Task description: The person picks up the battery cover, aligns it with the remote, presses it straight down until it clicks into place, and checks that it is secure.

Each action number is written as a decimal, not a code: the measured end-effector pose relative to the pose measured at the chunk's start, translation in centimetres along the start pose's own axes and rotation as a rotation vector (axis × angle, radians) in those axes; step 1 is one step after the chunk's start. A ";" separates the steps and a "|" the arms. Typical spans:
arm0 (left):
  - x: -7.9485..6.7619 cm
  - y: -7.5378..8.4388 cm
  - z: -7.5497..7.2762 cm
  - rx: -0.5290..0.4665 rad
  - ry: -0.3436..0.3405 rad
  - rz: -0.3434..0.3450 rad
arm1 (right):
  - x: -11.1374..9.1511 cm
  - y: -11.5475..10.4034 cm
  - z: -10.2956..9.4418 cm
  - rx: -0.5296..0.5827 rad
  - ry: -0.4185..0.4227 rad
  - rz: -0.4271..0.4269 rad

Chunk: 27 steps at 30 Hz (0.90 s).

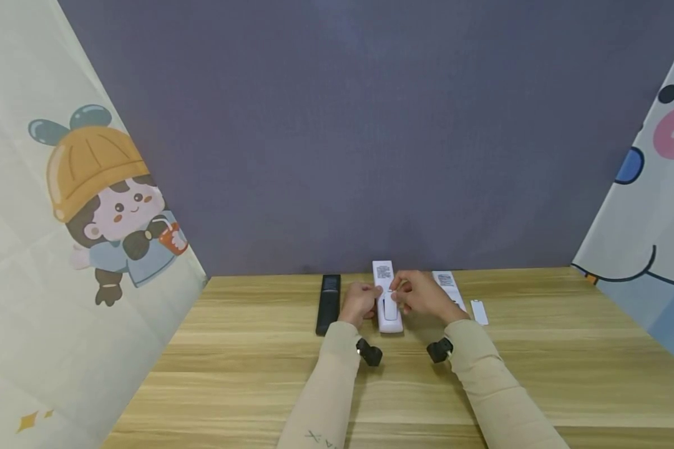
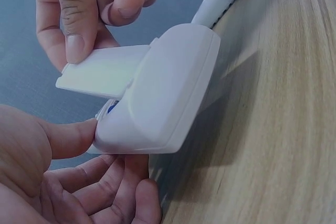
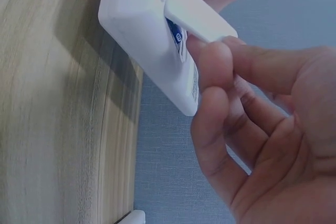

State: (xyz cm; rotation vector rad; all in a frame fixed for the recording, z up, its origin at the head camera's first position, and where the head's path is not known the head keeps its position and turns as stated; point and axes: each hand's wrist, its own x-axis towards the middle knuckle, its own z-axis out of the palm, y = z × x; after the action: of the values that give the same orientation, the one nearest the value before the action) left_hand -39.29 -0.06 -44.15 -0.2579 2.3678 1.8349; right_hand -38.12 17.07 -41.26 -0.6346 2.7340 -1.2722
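A white remote control (image 1: 383, 279) is held back side up over the table, its label toward the far end. My left hand (image 1: 361, 302) grips it by the side, thumb on the edge and fingers underneath in the left wrist view. With thumb and fingertips my right hand (image 1: 421, 294) pinches the free end of the white battery cover (image 2: 105, 69), which stands tilted up from the remote. Its other end still meets the remote's body (image 2: 165, 85). Under the raised cover, part of a blue battery (image 3: 176, 31) shows in the compartment; the rest is hidden.
A black remote (image 1: 329, 304) lies left of my left hand. Beyond my right forearm lie another white remote (image 1: 447, 284), partly covered by that hand, and a loose white battery cover (image 1: 479, 312). A dark grey panel (image 1: 337, 137) rises behind the wooden table (image 1: 247, 362).
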 end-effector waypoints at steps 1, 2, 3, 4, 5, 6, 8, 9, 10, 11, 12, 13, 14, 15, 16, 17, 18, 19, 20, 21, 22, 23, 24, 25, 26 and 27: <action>0.0 0.0 0.0 -0.004 -0.002 -0.002 | 0.0 0.0 0.0 0.001 0.000 0.002; 0.0 0.0 0.0 -0.005 -0.004 -0.001 | 0.0 0.0 0.1 0.003 0.001 0.004; 0.0 0.0 -0.1 -0.005 -0.006 0.000 | 0.1 0.0 0.1 0.002 0.000 0.000; 0.0 0.0 -0.1 -0.006 -0.008 0.001 | 0.1 0.0 0.1 0.001 0.000 -0.003; 0.0 0.0 -0.1 -0.007 -0.008 0.002 | 0.1 0.0 0.1 0.003 0.000 -0.003; 0.0 0.0 -0.1 -0.007 -0.008 0.003 | 0.1 0.0 0.1 0.005 0.000 -0.004; -0.1 0.0 -0.2 -0.006 -0.009 0.003 | 0.2 0.0 0.2 0.011 -0.003 -0.007; -0.1 0.0 -0.2 -0.005 -0.010 0.003 | 0.2 0.1 0.2 0.013 -0.005 -0.010; -0.1 0.0 -0.2 -0.004 -0.009 0.003 | 0.2 0.1 0.3 0.016 -0.004 -0.007; -0.1 0.0 -0.2 -0.004 -0.009 0.001 | 0.2 0.1 0.3 0.019 -0.004 -0.007; -0.1 0.0 -0.2 -0.005 -0.008 -0.002 | 0.2 0.1 0.3 0.021 -0.003 -0.009; -0.1 0.0 -0.2 -0.007 -0.008 -0.004 | 0.2 0.1 0.4 0.019 -0.004 -0.011; -0.1 0.0 -0.2 -0.009 -0.007 -0.005 | 0.2 0.1 0.4 0.015 -0.005 -0.015; -0.1 -0.1 -0.2 -0.014 -0.007 -0.007 | 0.2 0.1 0.4 0.011 -0.004 -0.024; -0.1 -0.1 -0.2 -0.016 -0.005 -0.006 | 0.2 0.1 0.5 0.007 -0.003 -0.026; -0.1 -0.1 -0.2 -0.020 -0.004 -0.007 | 0.2 0.1 0.5 0.001 -0.003 -0.031; -0.2 -0.1 -0.2 -0.024 -0.004 -0.007 | 0.2 0.0 0.5 -0.004 -0.001 -0.031; -0.1 -0.1 -0.2 -0.030 -0.006 -0.007 | 0.2 0.0 0.6 -0.010 0.000 -0.030; -0.2 0.0 -0.2 -0.033 -0.007 -0.006 | 0.2 -0.1 0.6 -0.014 0.003 -0.031; -0.2 0.0 -0.3 -0.036 -0.007 -0.006 | 0.2 -0.1 0.6 -0.020 0.005 -0.030; -0.2 0.0 -0.3 -0.039 -0.007 -0.005 | 0.2 -0.1 0.6 -0.024 0.006 -0.020; -0.2 0.0 -0.3 -0.041 -0.008 -0.003 | 0.2 -0.1 0.6 -0.030 0.008 -0.016; -0.2 0.1 -0.3 -0.043 -0.010 -0.001 | 0.2 -0.2 0.6 -0.031 0.011 -0.009; -0.2 0.1 -0.3 -0.043 -0.010 0.001 | 0.2 -0.2 0.7 -0.036 0.013 -0.005; -0.2 0.1 -0.3 -0.042 -0.010 0.004 | 0.2 -0.2 0.7 -0.040 0.015 -0.002; -0.3 0.1 -0.4 -0.047 -0.012 0.004 | 0.2 -0.2 0.7 -0.047 0.016 0.001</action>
State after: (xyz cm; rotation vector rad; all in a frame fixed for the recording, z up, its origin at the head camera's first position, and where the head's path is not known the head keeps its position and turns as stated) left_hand -39.05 -0.37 -43.94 -0.2469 2.3214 1.8905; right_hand -38.08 16.35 -41.53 -0.6292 2.7849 -1.2215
